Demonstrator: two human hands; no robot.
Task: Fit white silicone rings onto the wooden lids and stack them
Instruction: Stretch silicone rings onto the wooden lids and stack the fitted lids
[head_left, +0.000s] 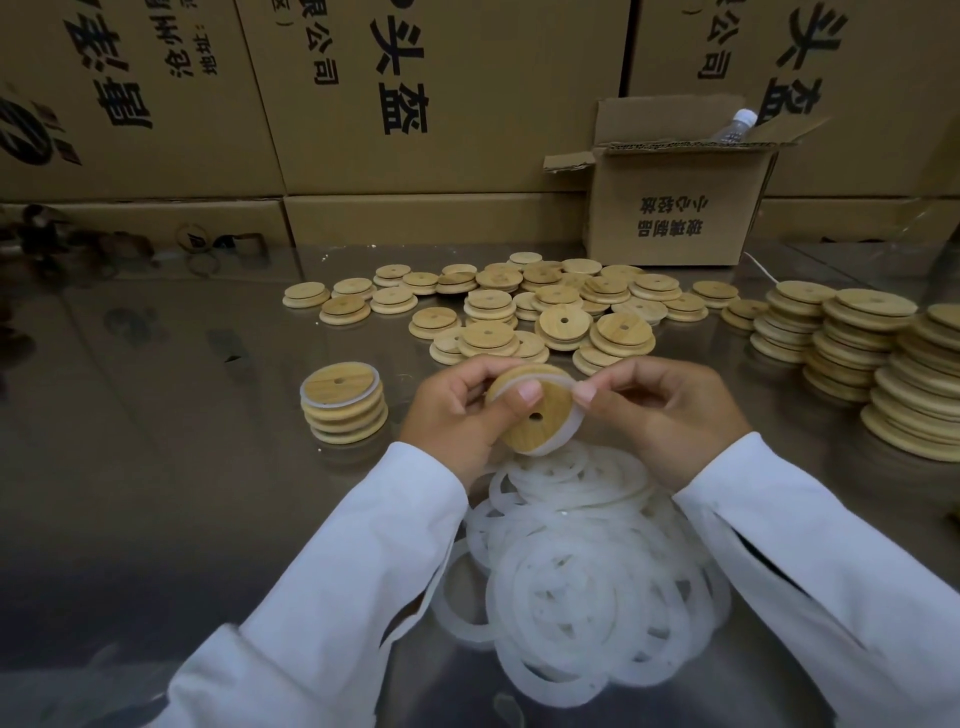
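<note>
Left hand (457, 410) grips a wooden lid (530, 418) by its edge, thumb pressed on the face just above the centre hole. Right hand (660, 410) pinches the white silicone ring (563, 435) at the lid's right rim; whether the ring is fully seated is unclear. Nearer the person than the lid, a heap of loose rings (582, 561) lies on the shiny surface (182, 415). Left of the lid stands a short stack of ringed lids (343, 408). Beyond the lid, bare lids (519, 306) lie scattered. To its right rise taller stacks (857, 353), with an open cardboard box (675, 208) behind.
</note>
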